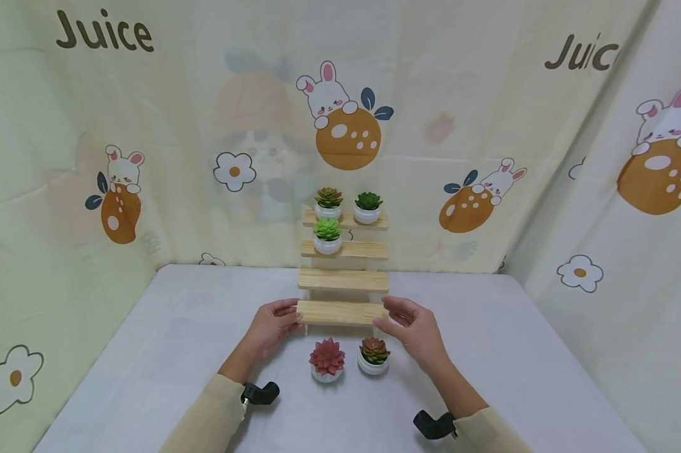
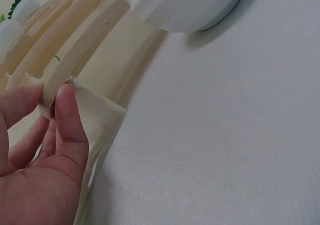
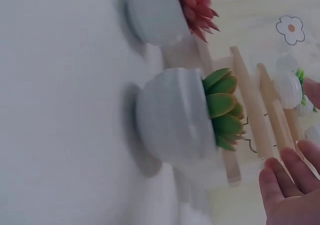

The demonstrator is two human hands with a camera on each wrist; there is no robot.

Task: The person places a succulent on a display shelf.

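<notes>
A wooden tiered plant stand with several steps rises at the back of the table. My left hand pinches the left end of its lowest board, thumb and fingers on either side in the left wrist view. By the board's right end is my right hand, its fingers loosely extended and holding nothing. Two potted succulents, a red one and a brownish-green one, stand on the table in front of the stand, between the hands. A bright green succulent occupies the second step from the top.
On the top step sit a reddish-green succulent and a dark green succulent, both in white pots. A curtain printed with rabbits and oranges hangs behind the white table and along its sides.
</notes>
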